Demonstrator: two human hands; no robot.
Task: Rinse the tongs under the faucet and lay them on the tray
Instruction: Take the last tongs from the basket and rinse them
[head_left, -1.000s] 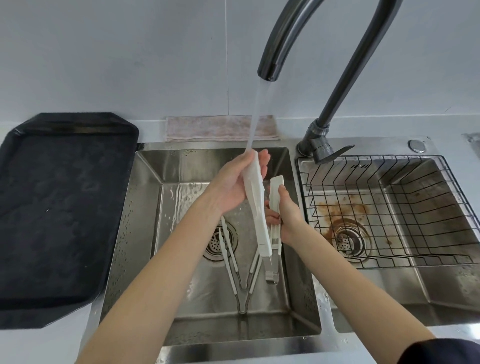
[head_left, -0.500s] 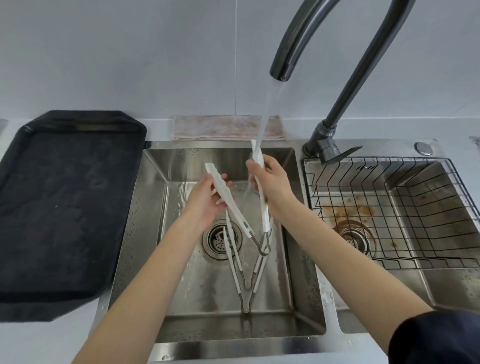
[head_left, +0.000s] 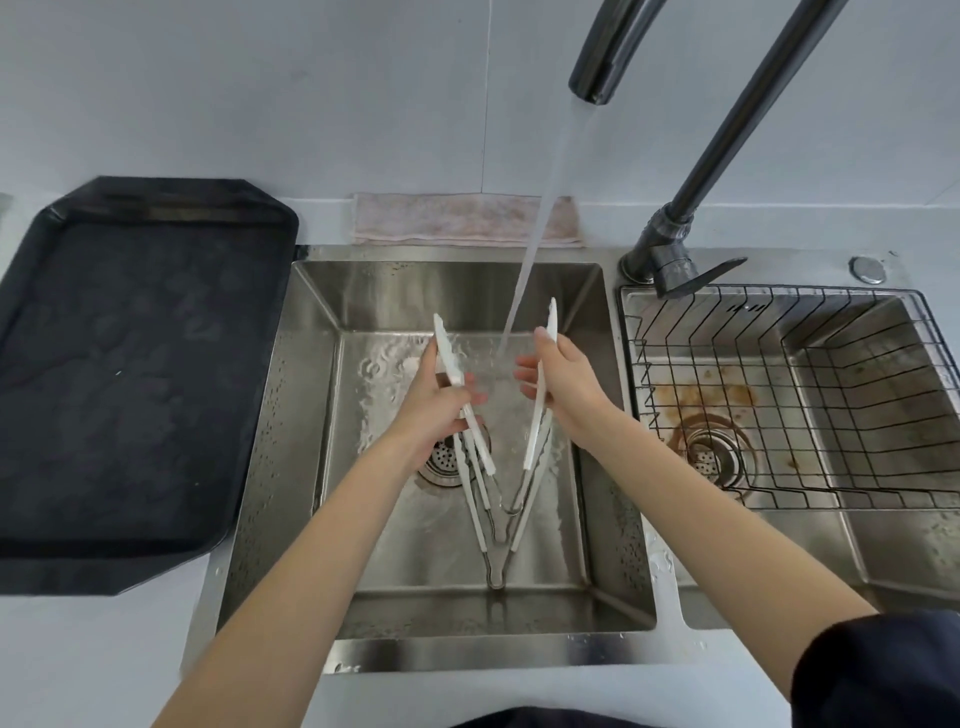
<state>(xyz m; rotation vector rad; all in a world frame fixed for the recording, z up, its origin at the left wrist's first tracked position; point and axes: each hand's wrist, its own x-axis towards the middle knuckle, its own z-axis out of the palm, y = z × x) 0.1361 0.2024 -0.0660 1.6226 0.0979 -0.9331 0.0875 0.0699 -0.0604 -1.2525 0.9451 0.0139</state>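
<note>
Tongs number two pairs: nearest us, one pair (head_left: 496, 540) lies flat on the floor of the left sink basin (head_left: 291, 441), hinge toward the near wall, arms running back toward the drain. We hold the other pair, the tongs (head_left: 537, 415), above it over the middle of that basin. They look white with a metal hinge and are spread into a wide V, hinge low and toward us, tips pointing up and away. Our left hand (head_left: 434, 410) has its fingers curled round the left arm of the tongs; our right hand (head_left: 563, 384) pinches the right arm between thumb and fingers. One stream of water (head_left: 540, 228) falls between the two raised tips without touching either. We count two basins, the right one holding one wire rack (head_left: 779, 395). One dark tray (head_left: 130, 374) sits on the counter just left of the sink. Farther back, one faucet (head_left: 717, 150) rises at the sink's far edge, and one folded cloth (head_left: 462, 218) lies along the wall.
</note>
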